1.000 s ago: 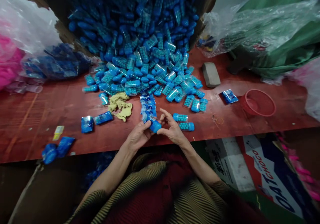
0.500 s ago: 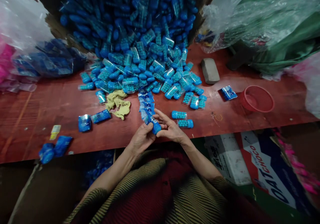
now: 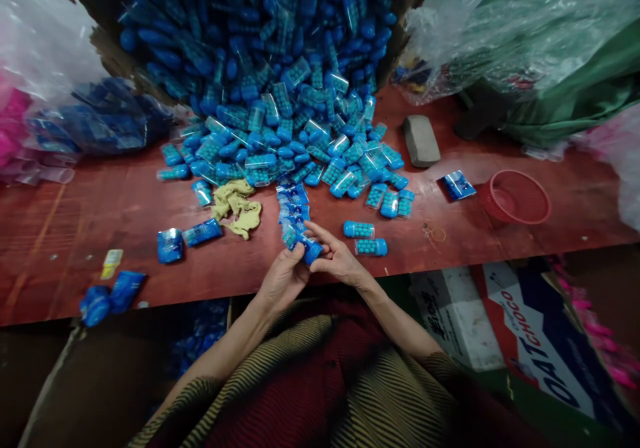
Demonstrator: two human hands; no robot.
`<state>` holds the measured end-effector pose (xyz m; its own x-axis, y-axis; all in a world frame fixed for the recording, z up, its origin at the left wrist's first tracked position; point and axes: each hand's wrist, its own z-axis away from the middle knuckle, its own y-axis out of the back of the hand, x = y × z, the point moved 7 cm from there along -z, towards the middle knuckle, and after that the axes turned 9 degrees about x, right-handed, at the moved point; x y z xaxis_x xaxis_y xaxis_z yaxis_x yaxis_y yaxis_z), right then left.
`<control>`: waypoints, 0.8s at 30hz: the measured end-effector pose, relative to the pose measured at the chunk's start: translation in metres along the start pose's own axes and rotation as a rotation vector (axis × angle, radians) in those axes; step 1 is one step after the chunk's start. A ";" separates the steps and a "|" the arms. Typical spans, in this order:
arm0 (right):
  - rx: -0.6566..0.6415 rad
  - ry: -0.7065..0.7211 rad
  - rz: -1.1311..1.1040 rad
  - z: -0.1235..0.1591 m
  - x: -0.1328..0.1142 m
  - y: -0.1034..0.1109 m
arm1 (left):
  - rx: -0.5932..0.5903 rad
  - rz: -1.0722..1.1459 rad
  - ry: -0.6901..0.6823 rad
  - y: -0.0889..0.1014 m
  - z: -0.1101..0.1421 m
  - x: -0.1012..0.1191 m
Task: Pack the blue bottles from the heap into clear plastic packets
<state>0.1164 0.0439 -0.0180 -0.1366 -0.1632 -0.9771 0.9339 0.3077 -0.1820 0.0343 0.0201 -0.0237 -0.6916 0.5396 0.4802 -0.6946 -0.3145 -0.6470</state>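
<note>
My left hand (image 3: 285,275) is closed around a small bottle (image 3: 311,251) with blue balls and a blue printed sleeve around it, the thumb pressed on its side. My right hand (image 3: 345,261) pinches the same bottle from the right, with thumb below and fingers along its upper side. Just beyond the fingers lies a row of flat blue printed sleeves (image 3: 293,198). To the right of my right hand, two clear bottles of turquoise balls (image 3: 370,247) lie on their sides. A big heap of similar blue-capped bottles (image 3: 280,128) spreads behind the sleeves.
The red table (image 3: 475,235) carries a yellow cloth (image 3: 237,208), a grey block (image 3: 421,141), a red plastic basket (image 3: 517,198) and a blue packet (image 3: 457,186). Sleeved blue bottles (image 3: 203,233) lie at left, some near the front edge. Plastic bags (image 3: 95,118) flank the heap.
The bottle in my hands has turned slightly, and my right fingers have shifted a little to the left along it. Everything on the table stays in place.
</note>
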 end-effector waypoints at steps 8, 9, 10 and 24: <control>-0.075 0.094 0.040 -0.014 -0.017 0.000 | 0.120 -0.295 -0.180 0.013 0.001 0.011; -0.071 0.093 0.078 -0.016 -0.020 0.000 | 0.122 -0.345 -0.181 0.013 0.001 0.010; -0.075 0.089 0.109 -0.018 -0.022 -0.001 | 0.123 -0.379 -0.182 0.014 0.001 0.009; -0.067 -0.007 0.052 -0.025 -0.002 -0.010 | 0.142 -0.313 -0.195 0.017 0.001 0.002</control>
<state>0.0996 0.0643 -0.0174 -0.0859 -0.1518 -0.9847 0.9155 0.3779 -0.1381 0.0209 0.0152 -0.0337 -0.4567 0.4724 0.7538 -0.8891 -0.2705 -0.3692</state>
